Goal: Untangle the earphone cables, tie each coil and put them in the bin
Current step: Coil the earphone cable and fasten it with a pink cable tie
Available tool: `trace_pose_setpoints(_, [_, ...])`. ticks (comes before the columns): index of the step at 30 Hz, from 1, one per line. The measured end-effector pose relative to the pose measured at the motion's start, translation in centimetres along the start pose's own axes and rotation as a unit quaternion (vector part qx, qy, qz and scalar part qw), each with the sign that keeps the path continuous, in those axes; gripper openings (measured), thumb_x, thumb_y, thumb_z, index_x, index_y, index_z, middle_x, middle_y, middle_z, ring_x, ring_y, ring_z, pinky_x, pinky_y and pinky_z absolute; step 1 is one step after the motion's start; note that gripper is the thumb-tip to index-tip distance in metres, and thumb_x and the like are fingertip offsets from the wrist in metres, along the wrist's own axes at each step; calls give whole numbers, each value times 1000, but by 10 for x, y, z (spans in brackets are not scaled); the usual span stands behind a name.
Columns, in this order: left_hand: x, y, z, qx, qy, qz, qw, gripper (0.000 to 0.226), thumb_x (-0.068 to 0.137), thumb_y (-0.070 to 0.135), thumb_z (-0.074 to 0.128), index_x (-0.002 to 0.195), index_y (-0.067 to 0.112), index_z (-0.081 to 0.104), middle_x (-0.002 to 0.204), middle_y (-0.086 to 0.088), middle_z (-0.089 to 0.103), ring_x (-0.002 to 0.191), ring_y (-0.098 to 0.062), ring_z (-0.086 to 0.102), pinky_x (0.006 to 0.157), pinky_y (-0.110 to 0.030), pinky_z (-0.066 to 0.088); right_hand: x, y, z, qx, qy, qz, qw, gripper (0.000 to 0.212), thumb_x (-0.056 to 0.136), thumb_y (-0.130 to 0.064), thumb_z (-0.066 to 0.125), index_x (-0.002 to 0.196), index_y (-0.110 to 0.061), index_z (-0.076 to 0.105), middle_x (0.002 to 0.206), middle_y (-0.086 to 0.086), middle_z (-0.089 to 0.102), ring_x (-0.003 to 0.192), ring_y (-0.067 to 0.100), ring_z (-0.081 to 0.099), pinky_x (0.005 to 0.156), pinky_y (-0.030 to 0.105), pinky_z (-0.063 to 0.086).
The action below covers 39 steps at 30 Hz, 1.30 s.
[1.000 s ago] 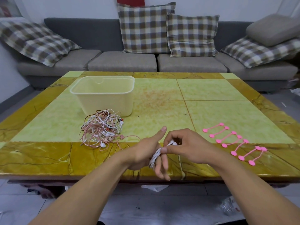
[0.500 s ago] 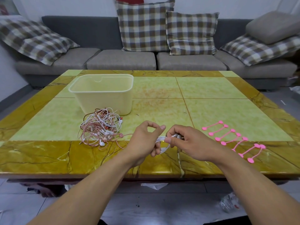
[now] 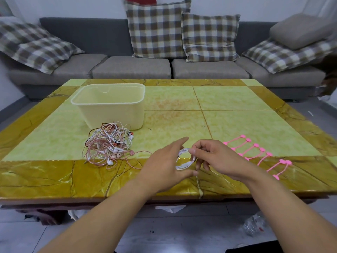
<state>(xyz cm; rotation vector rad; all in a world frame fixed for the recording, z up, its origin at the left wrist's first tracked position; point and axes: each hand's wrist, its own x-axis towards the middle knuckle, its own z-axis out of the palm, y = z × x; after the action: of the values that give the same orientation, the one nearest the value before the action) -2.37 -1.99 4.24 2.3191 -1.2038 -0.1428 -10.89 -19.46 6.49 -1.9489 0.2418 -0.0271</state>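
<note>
A white earphone coil [image 3: 185, 159] hangs as a small loop between my two hands above the table's front edge. My right hand [image 3: 217, 157] pinches the top of the coil with thumb and fingertips. My left hand [image 3: 166, 165] is beside the coil with its fingers stretched out; the thumb lies under the loop. A tangle of white and pink earphone cables [image 3: 109, 144] lies left of my hands. Behind the tangle stands the cream bin [image 3: 111, 106]. Several pink cable ties [image 3: 255, 152] lie in a row to the right.
The yellow-green marble table [image 3: 237, 125] stretches back to a grey sofa [image 3: 133, 66] with plaid cushions. One pink cable strand [image 3: 138, 152] trails from the tangle toward my left hand. Crumpled plastic [image 3: 254, 225] lies on the floor under the table's edge.
The white cable was wound round my left fingers; now it is off them as a loose loop pinched by my right hand, and my left fingers have straightened out.
</note>
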Motion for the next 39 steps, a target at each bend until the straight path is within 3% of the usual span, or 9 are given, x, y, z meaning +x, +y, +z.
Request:
trace_pose_setpoints(4, [12,-1,9,52,-38,10,998,34,96,60,52,118,35,48,93,8,65,88,-20,63,75,-37,50,-3,4,-6,-19,9,18,1000,23,100,-30,62,97,-9,67,77,0,74,65,14,63,52,17,38])
trace_pose_setpoints(6, [13,-5,11,-26,-100,25,994,13,102,50,46,92,41,48,77,10,62,72,-10,59,69,-36,49,-5,8,-10,-60,8,21,998,22,100,-33,63,95,-12,68,82,2,76,65,14,61,60,25,41])
trace_pose_setpoints(9, [13,1,12,-138,-158,47,977,28,107,36,44,80,39,48,64,22,54,61,4,47,64,-22,36,-10,12,-15,-81,7,21,996,20,100,-28,63,95,-10,68,78,-5,74,62,10,60,67,28,46])
trace_pose_setpoints(15, [17,20,13,-398,-149,-56,903,44,106,47,38,77,17,53,56,10,34,50,-8,27,49,-22,24,-17,14,-29,-80,21,-3,997,15,102,-23,59,92,-13,64,62,-18,66,53,-2,52,56,15,37])
trace_pose_setpoints(22, [30,38,21,-592,-162,-200,764,39,108,31,41,85,8,62,60,2,27,49,-10,20,45,-22,19,-18,28,-36,-104,74,-32,991,12,100,-27,62,89,-22,62,78,-12,67,68,8,65,66,30,48])
trace_pose_setpoints(26, [33,48,36,-531,-138,-197,812,35,108,27,38,81,12,55,55,4,26,46,-8,17,42,-21,14,-28,39,-42,-74,117,-21,990,8,96,-26,68,90,-21,69,72,-20,68,68,0,62,65,18,44])
trace_pose_setpoints(28, [34,52,41,-502,-137,-191,833,34,109,27,37,80,14,51,53,6,28,45,-8,19,40,-19,16,-35,48,-53,-80,163,-7,983,7,96,-28,68,97,-22,72,84,-20,71,76,0,65,72,19,47])
trace_pose_setpoints(33, [41,50,41,-487,-119,-175,847,35,109,29,36,79,18,49,55,8,31,47,-8,20,42,-19,19,-64,83,-114,-210,370,177,887,7,90,-28,72,92,-27,66,89,-3,72,77,19,70,72,35,54])
trace_pose_setpoints(39, [46,54,40,-468,-82,-126,871,35,109,31,35,80,18,49,57,9,31,52,-11,21,53,-31,15,-88,121,-148,-266,334,383,820,33,76,-48,65,80,-16,69,97,12,72,89,33,67,74,34,53])
